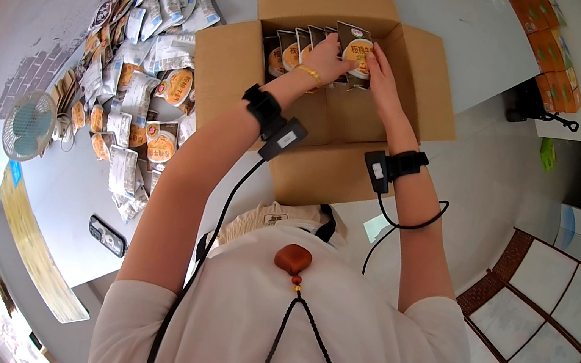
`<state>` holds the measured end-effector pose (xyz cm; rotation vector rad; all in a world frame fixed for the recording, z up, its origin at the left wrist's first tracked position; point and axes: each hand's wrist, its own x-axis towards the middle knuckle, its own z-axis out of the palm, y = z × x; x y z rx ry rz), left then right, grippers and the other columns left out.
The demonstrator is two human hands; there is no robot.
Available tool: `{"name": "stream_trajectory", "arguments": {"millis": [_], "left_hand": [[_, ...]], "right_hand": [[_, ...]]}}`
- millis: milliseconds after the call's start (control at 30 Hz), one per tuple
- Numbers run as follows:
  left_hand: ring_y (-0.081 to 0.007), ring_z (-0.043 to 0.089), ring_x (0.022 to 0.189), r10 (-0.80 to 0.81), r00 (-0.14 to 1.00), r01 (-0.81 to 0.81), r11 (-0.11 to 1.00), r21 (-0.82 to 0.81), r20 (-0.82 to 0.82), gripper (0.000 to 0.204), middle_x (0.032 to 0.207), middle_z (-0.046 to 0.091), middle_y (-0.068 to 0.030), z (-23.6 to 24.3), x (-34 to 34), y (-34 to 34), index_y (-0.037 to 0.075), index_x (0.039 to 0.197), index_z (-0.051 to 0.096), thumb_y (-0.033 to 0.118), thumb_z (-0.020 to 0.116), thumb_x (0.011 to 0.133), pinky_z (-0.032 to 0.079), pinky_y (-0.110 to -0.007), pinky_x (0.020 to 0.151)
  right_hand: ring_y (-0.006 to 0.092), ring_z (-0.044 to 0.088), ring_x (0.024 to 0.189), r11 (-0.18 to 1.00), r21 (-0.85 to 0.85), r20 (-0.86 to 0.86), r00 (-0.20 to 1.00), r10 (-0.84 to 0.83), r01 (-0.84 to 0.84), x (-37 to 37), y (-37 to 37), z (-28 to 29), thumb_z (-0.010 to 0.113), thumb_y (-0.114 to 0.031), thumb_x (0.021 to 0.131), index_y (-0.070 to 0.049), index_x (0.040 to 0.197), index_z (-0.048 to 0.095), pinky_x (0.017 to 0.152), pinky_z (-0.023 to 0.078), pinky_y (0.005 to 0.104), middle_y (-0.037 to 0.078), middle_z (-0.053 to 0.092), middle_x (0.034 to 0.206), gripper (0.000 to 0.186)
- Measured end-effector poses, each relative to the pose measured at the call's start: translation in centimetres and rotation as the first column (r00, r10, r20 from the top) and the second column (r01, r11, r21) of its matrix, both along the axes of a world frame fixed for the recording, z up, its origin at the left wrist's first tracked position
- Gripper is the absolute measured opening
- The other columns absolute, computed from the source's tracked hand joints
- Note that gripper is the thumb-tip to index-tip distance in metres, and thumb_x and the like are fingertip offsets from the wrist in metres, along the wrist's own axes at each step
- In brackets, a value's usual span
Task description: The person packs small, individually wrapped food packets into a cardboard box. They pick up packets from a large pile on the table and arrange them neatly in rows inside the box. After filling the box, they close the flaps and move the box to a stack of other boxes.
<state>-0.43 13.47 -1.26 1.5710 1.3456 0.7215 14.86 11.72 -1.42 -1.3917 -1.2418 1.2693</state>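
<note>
An open cardboard box (421, 88) stands on the grey table with its flaps folded outward. Along its far left side several brown and white food packets (287, 49) stand upright in an overlapping row. At the right end of that row, one packet (357, 48) with a round picture of food faces me. My left hand (328, 61), with a yellow bracelet at the wrist, grips its left edge. On its right edge lies my right hand (383, 80), fingers pressed against it. The near part of the box's inside shows bare cardboard.
A big loose pile of packets (139, 98) lies to the left of the box. Nearer me are a dark phone (107, 235) and a small fan (29, 125). Orange boxes (546, 51) stand at the far right. Cables run from my wrist straps (264, 109).
</note>
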Motion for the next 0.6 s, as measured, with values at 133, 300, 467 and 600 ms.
{"name": "stream_trajectory", "arguments": {"millis": [133,300,467,600], "left_hand": [[-0.0178,0.059,0.084,0.013,0.989,-0.013,1.0,0.003,-0.147,0.053,0.096,0.059,-0.0147,-0.2,2.8,2.1,-0.005,0.116,0.035,0.014,0.061,0.074,0.047,-0.026,0.073],[-0.0166,0.058,0.09,-0.208,0.972,0.226,0.958,-0.175,0.113,0.042,0.107,0.055,-0.0111,-1.6,1.6,0.6,-0.004,0.117,0.042,0.012,0.053,0.08,0.047,-0.026,0.074],[-0.0181,0.053,0.101,-0.06,0.851,0.238,0.93,-0.281,0.522,0.032,0.114,0.05,-0.0101,2.6,-7.0,-5.2,0.001,0.116,0.045,0.015,0.048,0.087,0.045,-0.028,0.084],[-0.0167,0.053,0.1,0.22,0.864,-0.085,0.951,-0.299,0.454,0.031,0.11,0.053,-0.0087,5.1,-19.5,-11.8,0.002,0.115,0.047,0.018,0.046,0.089,0.044,-0.028,0.083]], "right_hand": [[0.0304,0.029,0.122,0.991,-0.027,0.315,0.939,0.136,-0.134,1.1,3.6,-2.3,0.038,-0.038,0.088,-0.008,0.131,0.029,0.096,0.028,0.0368,0.019,0.033,0.131,0.053],[0.0394,0.013,0.127,0.984,-0.097,0.566,0.805,0.178,-0.15,2.3,5.2,-9.2,0.038,-0.053,0.081,-0.019,0.136,0.016,0.102,0.015,0.046,0.016,0.01,0.141,0.069],[0.0368,0.008,0.129,0.979,-0.11,0.504,0.839,0.205,-0.173,2.1,5.0,-7.8,0.038,-0.056,0.08,-0.019,0.137,0.013,0.103,0.013,0.0437,0.018,0.006,0.141,0.073],[0.0312,0.004,0.131,0.972,-0.108,0.441,0.866,0.236,-0.21,2.7,4.7,-8.3,0.043,-0.057,0.079,-0.013,0.136,0.019,0.105,0.01,0.038,0.02,0.004,0.141,0.076]]}}
